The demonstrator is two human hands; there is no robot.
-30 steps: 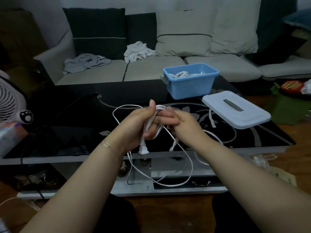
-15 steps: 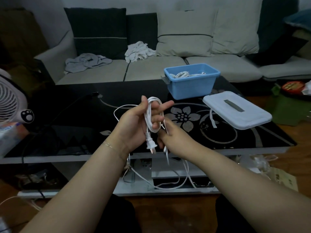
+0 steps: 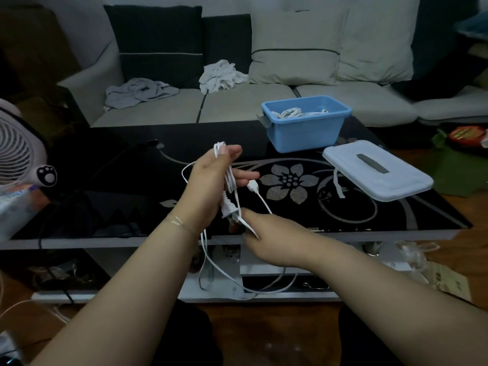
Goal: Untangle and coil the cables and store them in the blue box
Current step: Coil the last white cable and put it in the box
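The black glass table (image 3: 111, 207) lies open across its left and middle, crossed only by a thin dark cord (image 3: 118, 157) at the far left. The far right is blocked by the blue box (image 3: 306, 133) and, just nearer, its pale lid (image 3: 375, 170). Loose white cable (image 3: 224, 270) loops below the near edge.
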